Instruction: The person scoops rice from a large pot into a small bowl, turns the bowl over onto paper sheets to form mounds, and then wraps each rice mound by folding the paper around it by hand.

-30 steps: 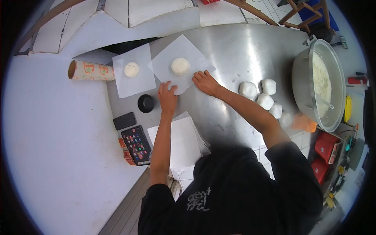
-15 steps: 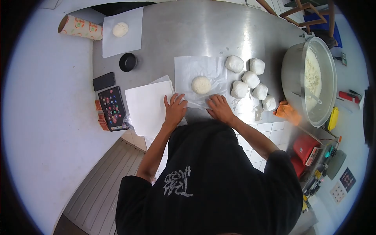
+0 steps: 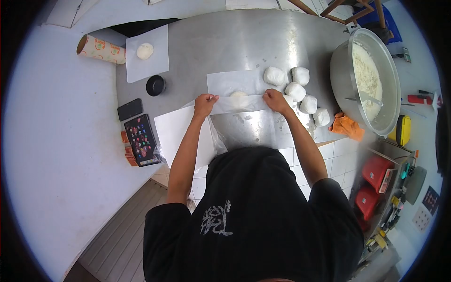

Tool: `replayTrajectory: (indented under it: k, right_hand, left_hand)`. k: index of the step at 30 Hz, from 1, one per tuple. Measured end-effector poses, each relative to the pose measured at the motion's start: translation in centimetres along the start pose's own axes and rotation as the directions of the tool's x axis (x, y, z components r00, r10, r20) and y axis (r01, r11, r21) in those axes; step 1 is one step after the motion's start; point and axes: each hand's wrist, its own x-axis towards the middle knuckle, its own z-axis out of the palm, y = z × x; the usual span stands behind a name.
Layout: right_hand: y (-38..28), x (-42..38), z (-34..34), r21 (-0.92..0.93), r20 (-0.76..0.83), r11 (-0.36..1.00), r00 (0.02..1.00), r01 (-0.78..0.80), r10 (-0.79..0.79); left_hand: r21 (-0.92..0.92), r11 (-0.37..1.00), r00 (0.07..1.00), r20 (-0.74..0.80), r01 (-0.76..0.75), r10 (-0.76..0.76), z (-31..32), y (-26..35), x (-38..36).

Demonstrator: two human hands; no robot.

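A sheet of white wrapping paper (image 3: 230,82) lies on the metal table, its near edge lifted and folded over a round mound of rice (image 3: 238,93). Only the mound's far rim shows past the fold. My left hand (image 3: 204,105) pinches the left corner of that edge, and my right hand (image 3: 276,100) pinches the right corner. Several white wrapped packets (image 3: 295,91) sit just beyond my right hand, one partly hidden by it. Beside my left forearm is a stack of white paper (image 3: 176,134).
At right stands a large metal pot (image 3: 342,70) of rice with a scoop; an orange cloth (image 3: 346,126) lies near it. Leftward are a black bowl (image 3: 155,85), a phone (image 3: 130,109), a tablet (image 3: 142,140), a paper roll (image 3: 101,49) and another sheet (image 3: 159,56) bearing a rice mound.
Both hands, earlier resting at the sheet's near edge, have moved away from my body and lifted that edge over the rice mound. The view has shifted slightly.
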Motion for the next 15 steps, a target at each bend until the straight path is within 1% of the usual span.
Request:
replayTrajectory:
  k: [2, 3, 5, 6, 7, 8, 9, 10, 11, 12, 13, 14, 15]
  right_hand:
    - [0.0, 0.0, 0.5, -0.085, -0.05, 0.996, 0.998, 0.021, -0.026]
    - [0.2, 0.0, 0.8, -0.085, -0.051, 0.996, 0.998, 0.021, -0.025]
    - [0.5, -0.1, 1.4, -0.115, -0.042, 0.993, 0.999, -0.025, 0.02]
    - [0.6, -0.2, 1.6, -0.116, -0.04, 0.993, 0.999, -0.027, 0.022]
    - [0.5, -0.3, 1.8, -0.12, -0.071, 0.991, 0.996, -0.055, 0.047]
    - [0.5, -0.3, 1.9, -0.123, -0.101, 0.989, 0.992, -0.083, 0.071]
    - [0.5, -0.3, 1.9, -0.123, -0.099, 0.989, 0.992, -0.086, 0.074]
    - [0.5, -0.3, 1.8, -0.131, -0.084, 0.986, 0.992, -0.104, 0.093]
    - [0.4, -0.1, 1.7, -0.141, -0.068, 0.983, 0.991, -0.12, 0.111]
    - [0.1, 0.3, 1.5, -0.143, -0.067, 0.983, 0.992, -0.115, 0.106]
    - [-0.4, 0.8, 1.3, -0.06, -0.111, 0.997, 0.993, -0.058, 0.051]
    - [-0.8, 1.2, 1.1, 0.023, -0.162, 1.0, 0.987, -0.002, 0.006]
    - [-1.3, 1.8, 0.7, 0.022, -0.17, 1.0, 0.985, -0.008, 0.011]
  left_hand:
    - [0.02, 0.997, 0.998, 0.001, 0.07, -0.07, 0.2, 0.0, 0.4]
    - [0.02, 0.997, 0.998, 0.001, 0.069, -0.069, 0.0, 0.3, 0.3]
    - [0.105, 0.984, 0.989, -0.058, 0.144, -0.138, -0.4, 1.7, -0.8]
    - [0.104, 0.984, 0.989, -0.056, 0.145, -0.14, -0.2, 2.5, -1.7]
    - [0.3, 0.945, 0.929, -0.296, -0.131, 0.223, 0.4, 3.2, -2.9]
    - [0.535, 0.783, 0.699, -0.426, -0.317, 0.574, 1.1, 3.9, -4.2]
    - [0.543, 0.685, 0.709, -0.212, -0.486, 0.672, 2.4, 3.3, -5.1]
    - [0.505, 0.575, 0.67, 0.008, -0.643, 0.742, 3.4, 3.1, -6.2]
    - [0.505, 0.579, 0.673, 0.006, -0.64, 0.74, 4.7, 3.0, -7.4]
    - [0.511, 0.545, 0.67, 0.086, -0.665, 0.737, 5.5, 3.8, -8.5]
    - [0.512, 0.509, 0.662, 0.168, -0.692, 0.731, 6.0, 4.1, -9.0]
    - [0.511, 0.505, 0.658, 0.171, -0.696, 0.733, 6.2, 4.3, -9.0]
    - [0.552, 0.509, 0.686, 0.168, -0.661, 0.708, 6.5, 4.4, -8.8]
